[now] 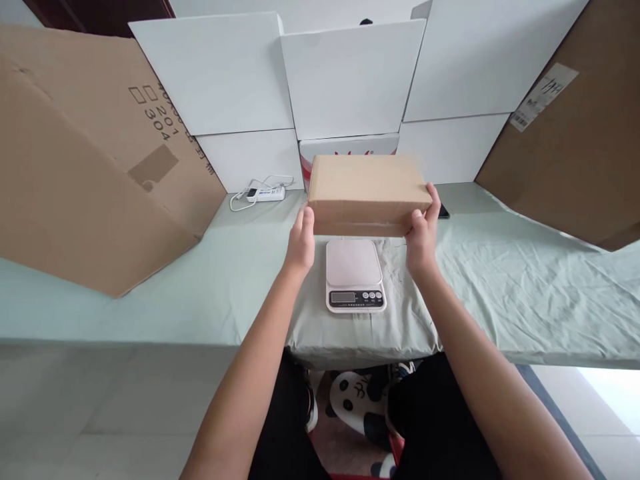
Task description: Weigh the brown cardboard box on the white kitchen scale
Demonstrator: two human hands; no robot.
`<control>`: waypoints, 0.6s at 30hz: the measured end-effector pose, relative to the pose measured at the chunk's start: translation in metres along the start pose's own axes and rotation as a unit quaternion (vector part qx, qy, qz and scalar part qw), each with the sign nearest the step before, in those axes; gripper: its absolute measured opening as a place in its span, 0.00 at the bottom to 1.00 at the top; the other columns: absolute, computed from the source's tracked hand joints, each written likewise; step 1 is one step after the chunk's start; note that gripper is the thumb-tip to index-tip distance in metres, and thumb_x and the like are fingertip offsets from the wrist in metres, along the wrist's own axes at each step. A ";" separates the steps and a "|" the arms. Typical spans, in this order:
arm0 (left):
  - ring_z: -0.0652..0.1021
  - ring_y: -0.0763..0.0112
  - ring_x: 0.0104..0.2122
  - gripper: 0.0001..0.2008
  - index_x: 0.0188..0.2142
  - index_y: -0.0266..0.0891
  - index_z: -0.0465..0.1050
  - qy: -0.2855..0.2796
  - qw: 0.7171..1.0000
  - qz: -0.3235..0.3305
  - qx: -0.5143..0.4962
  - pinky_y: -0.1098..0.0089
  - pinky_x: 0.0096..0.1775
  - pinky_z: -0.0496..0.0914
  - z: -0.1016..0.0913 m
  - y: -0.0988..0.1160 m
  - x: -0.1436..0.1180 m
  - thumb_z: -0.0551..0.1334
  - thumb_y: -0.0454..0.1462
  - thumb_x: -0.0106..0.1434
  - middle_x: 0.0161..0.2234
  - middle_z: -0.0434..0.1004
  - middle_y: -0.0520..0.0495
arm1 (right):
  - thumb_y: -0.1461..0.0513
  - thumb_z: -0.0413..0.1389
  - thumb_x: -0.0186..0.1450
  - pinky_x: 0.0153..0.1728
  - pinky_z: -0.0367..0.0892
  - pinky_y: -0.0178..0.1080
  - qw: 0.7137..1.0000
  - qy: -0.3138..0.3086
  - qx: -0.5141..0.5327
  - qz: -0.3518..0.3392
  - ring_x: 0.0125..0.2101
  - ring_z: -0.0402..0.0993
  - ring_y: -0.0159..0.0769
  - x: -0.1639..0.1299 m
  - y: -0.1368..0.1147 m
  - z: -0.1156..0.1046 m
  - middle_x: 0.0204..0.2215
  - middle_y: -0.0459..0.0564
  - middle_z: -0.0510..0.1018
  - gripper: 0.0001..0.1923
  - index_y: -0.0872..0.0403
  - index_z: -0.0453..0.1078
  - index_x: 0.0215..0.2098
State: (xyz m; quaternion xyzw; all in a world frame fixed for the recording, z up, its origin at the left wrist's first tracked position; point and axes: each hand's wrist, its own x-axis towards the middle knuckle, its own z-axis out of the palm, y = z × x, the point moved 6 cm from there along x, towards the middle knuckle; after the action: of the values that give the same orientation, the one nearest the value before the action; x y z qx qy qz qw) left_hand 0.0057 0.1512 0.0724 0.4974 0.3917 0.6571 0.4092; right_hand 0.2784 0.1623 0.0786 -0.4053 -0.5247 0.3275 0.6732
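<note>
A closed brown cardboard box (367,193) is held between both hands, above the far edge of a small white kitchen scale (354,275). My left hand (301,241) presses the box's left end. My right hand (423,233) grips its right end, fingers wrapped up the side. The scale sits on the pale green cloth (525,293) just below, its display and buttons facing me. Whether the box touches the scale's platform I cannot tell.
Large brown cardboard sheets lean at the left (80,173) and right (575,127). White boxes (350,80) are stacked along the back. A white power strip with cord (265,193) lies behind left; a dark phone (443,212) peeks out beside the box.
</note>
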 end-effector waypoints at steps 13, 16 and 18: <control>0.72 0.48 0.77 0.35 0.62 0.44 0.79 0.058 0.993 -0.096 -0.033 0.50 0.76 0.67 -0.012 -0.076 0.026 0.54 0.66 0.76 0.71 0.79 0.37 | 0.43 0.60 0.70 0.77 0.60 0.57 0.999 -0.004 -0.029 0.026 0.74 0.64 0.52 0.018 0.063 0.015 0.72 0.52 0.70 0.35 0.41 0.64 0.72; 0.72 0.49 0.76 0.32 0.58 0.44 0.78 0.064 0.990 -0.123 -0.033 0.51 0.76 0.67 -0.014 -0.088 0.027 0.53 0.64 0.77 0.68 0.81 0.37 | 0.43 0.60 0.69 0.74 0.63 0.57 0.998 0.000 -0.028 0.048 0.70 0.68 0.51 0.018 0.072 0.012 0.67 0.52 0.73 0.34 0.41 0.65 0.70; 0.73 0.50 0.76 0.31 0.55 0.45 0.78 0.059 0.990 -0.123 -0.032 0.51 0.76 0.67 -0.015 -0.093 0.028 0.53 0.64 0.77 0.67 0.82 0.37 | 0.43 0.60 0.69 0.72 0.65 0.57 0.997 0.003 -0.025 0.071 0.65 0.71 0.50 0.019 0.080 0.010 0.63 0.51 0.74 0.34 0.40 0.65 0.70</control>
State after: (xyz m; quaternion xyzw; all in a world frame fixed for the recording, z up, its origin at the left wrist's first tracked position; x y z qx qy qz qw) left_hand 0.0005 0.2088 -0.0070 0.3920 0.4522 0.6424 0.4788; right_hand 0.2720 0.2176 0.0167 -0.4595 -0.5007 0.3604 0.6390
